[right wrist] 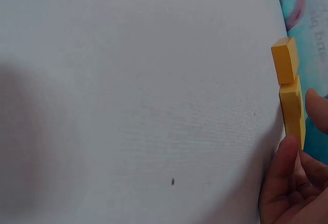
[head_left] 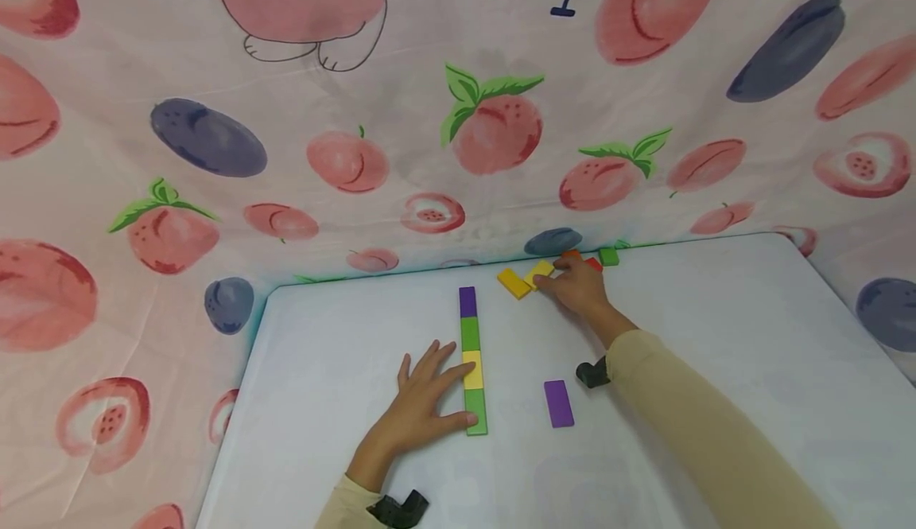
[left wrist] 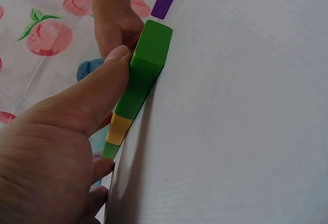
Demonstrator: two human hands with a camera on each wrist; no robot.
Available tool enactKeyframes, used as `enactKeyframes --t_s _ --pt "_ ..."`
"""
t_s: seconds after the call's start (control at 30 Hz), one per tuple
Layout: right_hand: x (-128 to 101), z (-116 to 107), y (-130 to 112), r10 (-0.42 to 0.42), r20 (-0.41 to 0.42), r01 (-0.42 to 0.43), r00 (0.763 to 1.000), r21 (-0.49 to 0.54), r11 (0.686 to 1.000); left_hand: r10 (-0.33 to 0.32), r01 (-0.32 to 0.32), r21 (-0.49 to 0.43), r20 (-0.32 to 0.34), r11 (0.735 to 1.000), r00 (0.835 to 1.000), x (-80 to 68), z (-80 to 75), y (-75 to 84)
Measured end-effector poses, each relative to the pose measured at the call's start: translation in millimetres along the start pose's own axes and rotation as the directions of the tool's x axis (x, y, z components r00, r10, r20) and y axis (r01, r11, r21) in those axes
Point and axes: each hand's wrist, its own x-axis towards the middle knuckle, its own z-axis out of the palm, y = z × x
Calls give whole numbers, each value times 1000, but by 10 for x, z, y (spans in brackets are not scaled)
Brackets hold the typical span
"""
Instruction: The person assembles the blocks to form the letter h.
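Near the table's (head_left: 716, 338) far edge, the right hand (head_left: 578, 286) pinches a light yellow block (head_left: 538, 273), which touches a darker yellow block (head_left: 514, 283); red (head_left: 593, 263) and green (head_left: 609, 256) blocks lie just behind. Closer in, the left hand (head_left: 422, 402) lies flat — fingers straight, steadying the row of blocks (head_left: 471, 360). A loose purple block (head_left: 558, 402) lies between the arms.

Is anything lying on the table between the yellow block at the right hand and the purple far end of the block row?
Nothing visible does. The right hand touches a yellow block, with a second yellow block beside it on the row's side. Bare table separates that one from the row's purple end block. The left hand rests against the row nearer the camera.
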Motion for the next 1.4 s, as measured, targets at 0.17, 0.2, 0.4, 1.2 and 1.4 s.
enactKeyframes --t_s 0.17,0.2,0.4,1.2,1.4 --pt "23 39 -2 21 -5 -21 1000 -32 999 -5 4 7 0 1000 1000 -1 -6 -1" --pt "20 45 -2 21 -9 -22 1000 -32 999 -7 7 8 2 1000 1000 0 -5 -2" --pt "-1 47 -3 19 -18 -20 1000 -39 999 -26 26 1 21 1000 999 2 5 -9" --pt "-91 77 16 -42 -154 60 987 113 992 -10 10 4 9 1000 1000 1 17 -21" --pt "-153 23 14 -47 -142 66 989 135 989 1 -2 22 16 1000 1000 3 10 -36"
